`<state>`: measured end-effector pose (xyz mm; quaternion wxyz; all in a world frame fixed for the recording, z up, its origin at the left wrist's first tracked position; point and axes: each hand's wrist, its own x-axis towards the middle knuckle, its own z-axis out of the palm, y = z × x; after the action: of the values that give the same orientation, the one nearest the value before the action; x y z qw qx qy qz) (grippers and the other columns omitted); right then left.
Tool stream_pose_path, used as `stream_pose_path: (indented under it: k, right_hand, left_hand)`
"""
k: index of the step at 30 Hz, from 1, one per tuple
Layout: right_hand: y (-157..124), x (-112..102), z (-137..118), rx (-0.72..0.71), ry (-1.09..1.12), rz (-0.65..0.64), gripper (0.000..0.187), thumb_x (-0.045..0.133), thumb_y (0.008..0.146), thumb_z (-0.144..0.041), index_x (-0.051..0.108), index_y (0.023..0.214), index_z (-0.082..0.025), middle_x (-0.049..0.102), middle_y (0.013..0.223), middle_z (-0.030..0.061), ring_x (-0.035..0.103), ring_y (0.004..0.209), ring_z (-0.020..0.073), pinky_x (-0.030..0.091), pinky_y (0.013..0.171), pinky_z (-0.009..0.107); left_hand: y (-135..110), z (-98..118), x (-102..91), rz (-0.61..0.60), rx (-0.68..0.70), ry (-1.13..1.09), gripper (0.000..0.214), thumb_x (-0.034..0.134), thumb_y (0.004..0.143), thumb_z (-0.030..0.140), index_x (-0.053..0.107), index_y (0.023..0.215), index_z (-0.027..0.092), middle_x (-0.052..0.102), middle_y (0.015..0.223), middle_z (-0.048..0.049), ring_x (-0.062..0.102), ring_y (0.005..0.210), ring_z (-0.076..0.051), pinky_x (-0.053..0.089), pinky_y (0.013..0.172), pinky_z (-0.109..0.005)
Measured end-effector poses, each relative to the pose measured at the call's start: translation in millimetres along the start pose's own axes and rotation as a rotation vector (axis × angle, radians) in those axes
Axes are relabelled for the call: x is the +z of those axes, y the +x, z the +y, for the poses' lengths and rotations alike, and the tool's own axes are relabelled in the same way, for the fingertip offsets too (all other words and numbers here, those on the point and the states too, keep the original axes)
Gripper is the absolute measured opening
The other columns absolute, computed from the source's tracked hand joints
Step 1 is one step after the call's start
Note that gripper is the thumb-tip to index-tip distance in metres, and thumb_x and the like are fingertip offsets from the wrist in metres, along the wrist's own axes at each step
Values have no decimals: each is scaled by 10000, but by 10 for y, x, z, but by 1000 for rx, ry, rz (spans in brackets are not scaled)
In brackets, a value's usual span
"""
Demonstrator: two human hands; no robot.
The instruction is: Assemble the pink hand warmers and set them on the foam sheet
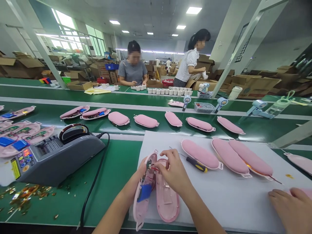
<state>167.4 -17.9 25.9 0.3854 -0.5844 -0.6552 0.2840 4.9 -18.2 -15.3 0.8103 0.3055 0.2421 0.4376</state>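
Observation:
My left hand (138, 178) is closed around the edge of a pink oval shell half (139, 213), which is tilted on its side. Inside that shell sit a blue battery pack (144, 192) and a small green circuit board (148, 164). Thumb and forefinger of my right hand (175, 170) pinch at a thin red wire (154, 168) by the board. Under my right hand the matching pink shell half (168, 208) lies with its hollow inside up, beside the first. A screwdriver with a black and yellow handle (197, 164) rests to the right.
A grey tape dispenser (65, 159) with a black cable (94, 182) stands on the left, scraps of amber film (26, 196) before it. Closed pink cases (200, 152) lie on the white sheet (207, 201). Another person's hand (290, 206) reaches in at right. Two co-workers are across the green conveyor (136, 130).

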Motion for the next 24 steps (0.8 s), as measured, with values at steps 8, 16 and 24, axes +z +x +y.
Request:
stream_pose_path:
  k: [8, 16, 24]
  right_hand:
    - [30, 5, 27, -209, -43, -253, 204, 465, 908, -150, 644, 964, -232, 525, 955, 36, 571, 789, 148, 481, 746, 295]
    - [91, -3, -70, -173, -55, -293, 156, 474, 874, -144, 588, 788, -207, 542, 909, 26, 548, 768, 151, 437, 704, 287]
    - [53, -68, -87, 115, 220, -433, 153, 471, 854, -269, 597, 816, -190, 563, 701, -24, 482, 626, 122, 371, 595, 243]
  left_hand:
    - [-16, 26, 80, -66, 39, -117, 464, 609, 860, 383, 581, 1278, 183, 715, 1026, -76, 630, 1060, -236, 370, 1044, -348]
    - [28, 16, 53, -77, 63, -95, 537, 612, 856, 400, 526, 1335, 173, 714, 1005, -87, 647, 994, -230, 391, 1002, -351]
    - [-9, -7, 29, 31, -27, -33, 697, 666, 789, 493, 459, 1382, 189, 692, 992, -114, 668, 900, -258, 479, 831, -358]
